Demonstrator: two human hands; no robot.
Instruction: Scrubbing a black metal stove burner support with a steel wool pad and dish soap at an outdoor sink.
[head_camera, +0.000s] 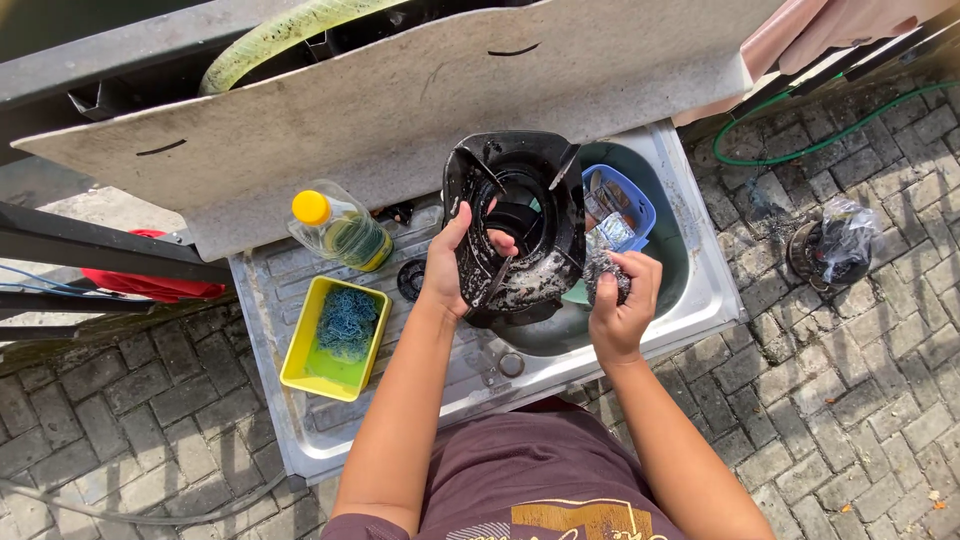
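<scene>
Over the sink basin we hold a black stove grate, a squarish cast piece with a round opening and prongs, tilted up on edge so that its face turns toward us. Our left hand grips its left side: the thumb lies over the outer rim and the fingers curl through the central opening, pressed against the metal. Soap foam clings to the lower part of the grate. Our right hand is just beside the grate's lower right edge, its fingers closed around a wad of grey steel wool, which touches or nearly touches the grate; we cannot tell which.

In the basin behind the grate lies a small blue basket with shiny packets in it. On the steel drainboard to our left sits a yellow tray holding a blue-green scrubbing net in greenish liquid. Near it, further back, a clear bottle with a yellow cap lies tilted, with yellow-green liquid inside. A small dark ring rests on the drainboard between the bottle and our left wrist. A large pale board leans across the back of the sink. On the brick paving to our right, well apart from the sink, sits a dark burner part in clear plastic, and a green hose runs behind it.
</scene>
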